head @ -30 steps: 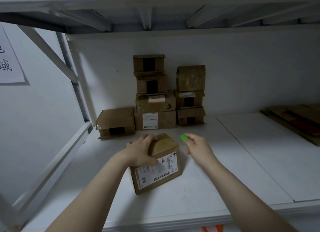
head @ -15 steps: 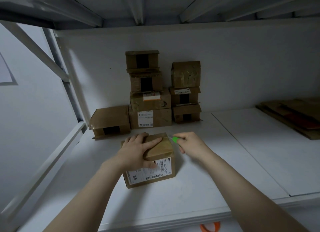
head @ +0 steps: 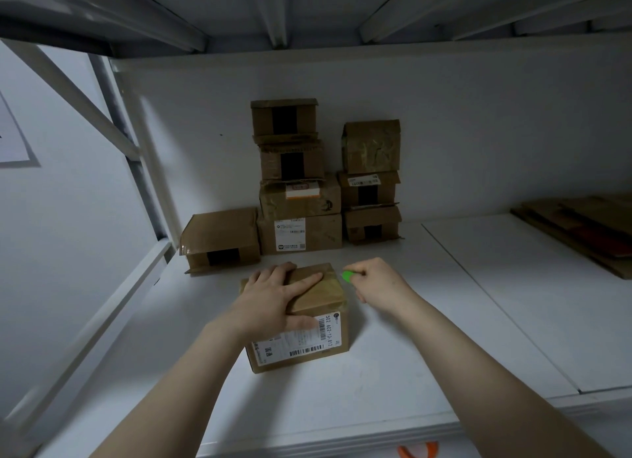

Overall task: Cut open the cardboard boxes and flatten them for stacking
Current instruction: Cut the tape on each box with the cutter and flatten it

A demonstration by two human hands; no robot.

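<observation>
Left grip (head: 273, 298) flat on box (head: 321, 297), right grip (head: 379, 281) pinching cutter (head: 348, 275) beside its corner; pre-cut, likely blade to tape next.

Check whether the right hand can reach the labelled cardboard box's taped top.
Probably yes: the right hand, pinching a small green cutter, is beside the labelled brown cardboard box; the left hand leaves its right edge bare.

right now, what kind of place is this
Likely a parcel storeroom or warehouse bay: a white metal shelving rack, taped cardboard boxes with shipping labels stacked at the back, and flattened cardboard piled at the far right.
</observation>
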